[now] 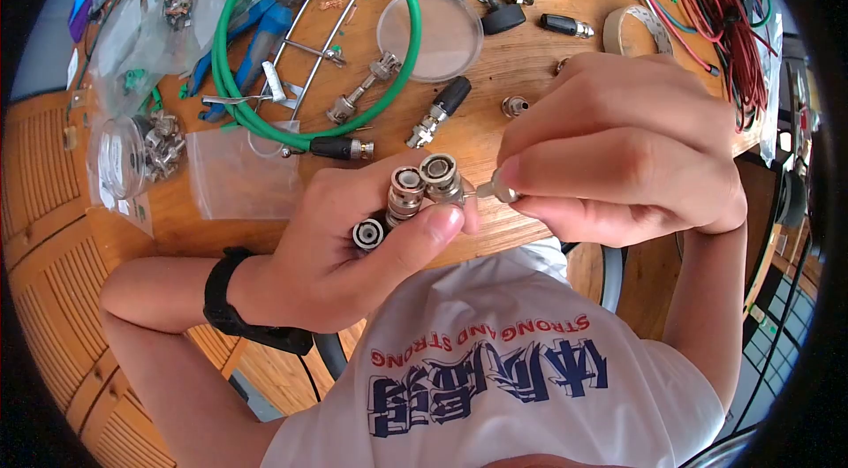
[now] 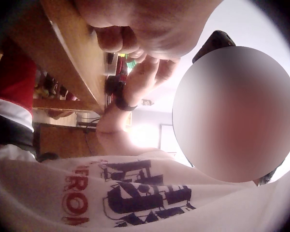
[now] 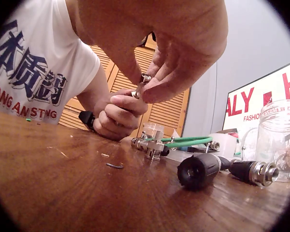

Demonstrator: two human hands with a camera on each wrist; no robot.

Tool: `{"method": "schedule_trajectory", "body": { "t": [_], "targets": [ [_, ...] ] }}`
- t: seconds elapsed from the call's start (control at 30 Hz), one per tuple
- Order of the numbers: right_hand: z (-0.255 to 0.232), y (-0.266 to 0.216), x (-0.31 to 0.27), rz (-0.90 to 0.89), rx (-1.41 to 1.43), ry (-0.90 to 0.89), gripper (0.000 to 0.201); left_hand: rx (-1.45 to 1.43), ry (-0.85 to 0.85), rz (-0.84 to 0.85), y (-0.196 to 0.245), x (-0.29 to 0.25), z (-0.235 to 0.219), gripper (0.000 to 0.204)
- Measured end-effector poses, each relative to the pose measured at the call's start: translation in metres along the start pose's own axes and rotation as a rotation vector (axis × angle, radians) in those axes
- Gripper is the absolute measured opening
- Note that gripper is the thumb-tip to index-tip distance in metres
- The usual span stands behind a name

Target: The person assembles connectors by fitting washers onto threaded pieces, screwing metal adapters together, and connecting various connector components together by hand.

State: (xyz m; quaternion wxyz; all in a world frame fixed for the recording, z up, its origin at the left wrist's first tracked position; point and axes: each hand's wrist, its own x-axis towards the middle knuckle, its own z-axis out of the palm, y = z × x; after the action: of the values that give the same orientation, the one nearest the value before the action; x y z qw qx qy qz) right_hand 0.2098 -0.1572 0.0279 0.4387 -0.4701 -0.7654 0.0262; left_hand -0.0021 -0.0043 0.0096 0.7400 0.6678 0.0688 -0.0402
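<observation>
Several silver BNC connectors are gripped by the left hand (image 1: 344,238); its thumb presses near a round-ended connector (image 1: 438,169), beside a second one (image 1: 406,192) and a lower dark-centred one (image 1: 368,233). The right hand (image 1: 627,150) pinches a small metal piece (image 1: 502,187) between thumb and index finger, its thin tip against the side of the upper connector. In the right wrist view the right hand (image 3: 179,53) holds a metal part (image 3: 145,79) just above the left hand (image 3: 118,116). The left wrist view shows the left hand (image 2: 150,29) close up, its held parts hidden.
A green cable loop (image 1: 415,35) lies over blue-handled pliers (image 1: 265,35) and a metal rack at the back left. Loose connectors (image 1: 439,112), a clear round lid (image 1: 430,33), a tape roll (image 1: 636,26) and red wires (image 1: 733,53) are spread across the wooden table (image 1: 353,13).
</observation>
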Motion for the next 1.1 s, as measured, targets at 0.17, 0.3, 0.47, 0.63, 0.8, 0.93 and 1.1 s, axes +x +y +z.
{"method": "schedule_trajectory", "body": {
  "t": [0.17, 0.3, 0.47, 0.63, 0.8, 0.93, 1.1],
  "targets": [
    [-0.005, -0.003, 0.003, 0.047, -0.037, 0.024, 0.017, 0.069, -0.028, -0.052, 0.004, -0.001, -0.003, 0.017],
    [-0.002, -0.004, 0.005, 0.06, -0.054, 0.038, 0.016, 0.126, -0.063, -0.01, 0.0, 0.0, -0.001, 0.019],
    [0.007, 0.004, -0.003, -0.018, 0.019, 0.041, 0.014, 0.148, -0.071, 0.06, -0.002, 0.001, 0.001, 0.018],
    [0.008, 0.002, -0.002, 0.012, 0.05, 0.034, 0.014, 0.143, -0.05, 0.046, -0.003, 0.0, 0.0, 0.019],
    [0.005, -0.001, 0.001, 0.027, 0.054, 0.009, 0.016, 0.152, -0.057, 0.086, -0.003, 0.001, -0.002, 0.017],
    [0.0, -0.002, 0.002, 0.084, 0.092, -0.028, 0.016, 0.021, 0.009, -0.02, 0.003, -0.002, 0.002, 0.016],
    [-0.002, -0.001, 0.0, 0.116, 0.071, -0.045, 0.016, -0.04, 0.029, -0.112, 0.009, -0.003, 0.001, 0.018]
  ]
}}
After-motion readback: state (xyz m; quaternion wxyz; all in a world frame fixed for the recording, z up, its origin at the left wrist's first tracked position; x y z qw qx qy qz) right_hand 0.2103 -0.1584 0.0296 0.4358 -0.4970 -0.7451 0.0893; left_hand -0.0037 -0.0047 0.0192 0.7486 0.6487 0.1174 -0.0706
